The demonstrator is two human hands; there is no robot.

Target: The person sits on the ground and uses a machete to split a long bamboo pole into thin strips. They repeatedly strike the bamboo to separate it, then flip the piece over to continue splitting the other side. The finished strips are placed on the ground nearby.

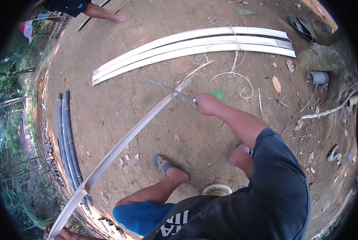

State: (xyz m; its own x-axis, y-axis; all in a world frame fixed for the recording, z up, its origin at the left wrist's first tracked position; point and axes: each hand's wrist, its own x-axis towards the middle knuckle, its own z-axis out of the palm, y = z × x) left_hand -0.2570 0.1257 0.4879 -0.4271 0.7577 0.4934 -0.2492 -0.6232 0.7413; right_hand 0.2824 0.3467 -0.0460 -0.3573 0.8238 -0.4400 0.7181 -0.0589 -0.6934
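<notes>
**Blade raised over the long bamboo strip**

We hold a long knife (171, 90) in our right hand (206, 104), fingers wrapped tight round the handle, the blade pointing up and left and lifted above the far end of a long pale bamboo strip (127, 140). The strip runs slantwise from the lower left, where our left hand (61, 233) grips its near end at the edge of view, out to the tip near the blade. We judge this to be the trimming or shaving step, with the blade between strokes and not touching the strip. The next move calls for laying the edge on the strip at a shallow angle while the left hand keeps it steady. Three finished strips (195, 46) lie well apart on the bare earth, dark pipes (66, 136) lie to our left, and another person's foot (119, 18) shows at the top.
</notes>
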